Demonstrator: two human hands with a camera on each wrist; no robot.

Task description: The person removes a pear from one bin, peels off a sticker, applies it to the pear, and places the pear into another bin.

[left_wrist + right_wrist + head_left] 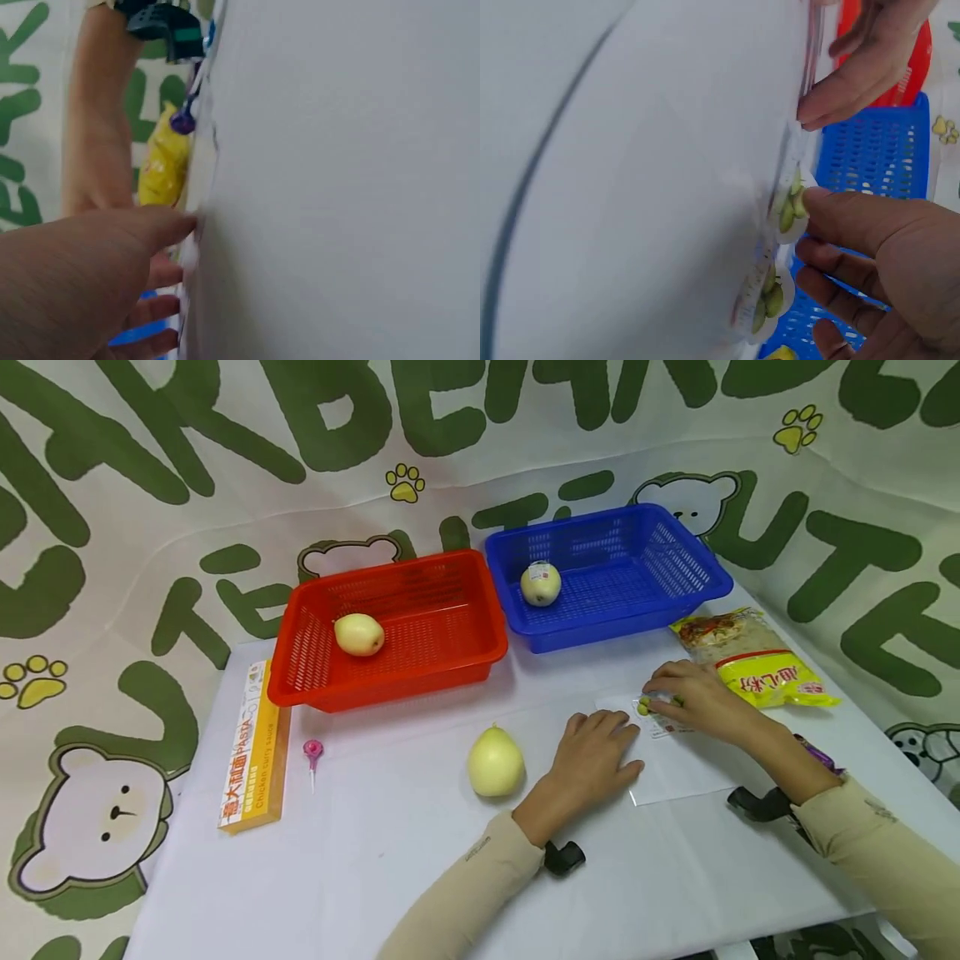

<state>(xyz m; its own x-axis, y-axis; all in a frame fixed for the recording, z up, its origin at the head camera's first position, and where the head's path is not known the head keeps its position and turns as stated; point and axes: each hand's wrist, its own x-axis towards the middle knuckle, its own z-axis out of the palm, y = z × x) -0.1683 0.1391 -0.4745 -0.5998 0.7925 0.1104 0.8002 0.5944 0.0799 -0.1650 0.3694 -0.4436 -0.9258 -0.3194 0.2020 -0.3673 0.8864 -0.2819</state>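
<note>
I'm seeing a pear lying just left of my left hand, noodle packet beyond. That hand is pressing flat on the clear bag; my right hand is pinching its green-printed label mid-table.

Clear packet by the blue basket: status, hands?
Left hand flat on clear packet. Right hand pinching its green-printed end. Noodle bag beside; nothing blocking.
</note>
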